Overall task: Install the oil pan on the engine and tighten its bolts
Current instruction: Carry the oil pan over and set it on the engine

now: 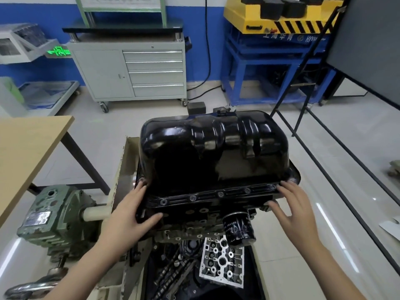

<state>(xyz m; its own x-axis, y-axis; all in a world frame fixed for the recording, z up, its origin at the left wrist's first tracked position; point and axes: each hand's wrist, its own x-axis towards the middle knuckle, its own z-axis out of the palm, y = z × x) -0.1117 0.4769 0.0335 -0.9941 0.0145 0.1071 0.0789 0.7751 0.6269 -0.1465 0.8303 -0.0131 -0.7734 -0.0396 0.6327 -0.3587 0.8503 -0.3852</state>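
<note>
I've got the oil pan (214,148) sat on the engine (194,221), left hand (132,215) gripping its near-left flange corner, right hand (292,204) fingers spread, resting at the near-right corner; I reckon seating step, next: line up flange holes w/ block, then bolts.

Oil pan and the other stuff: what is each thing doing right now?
oil pan: sits upside down on the engine, flange holes empty
left hand: grips the pan's near left corner
right hand: fingers straight, touching the right flange
oil filter: mounted on the engine
cabinet drawers: closed
</note>
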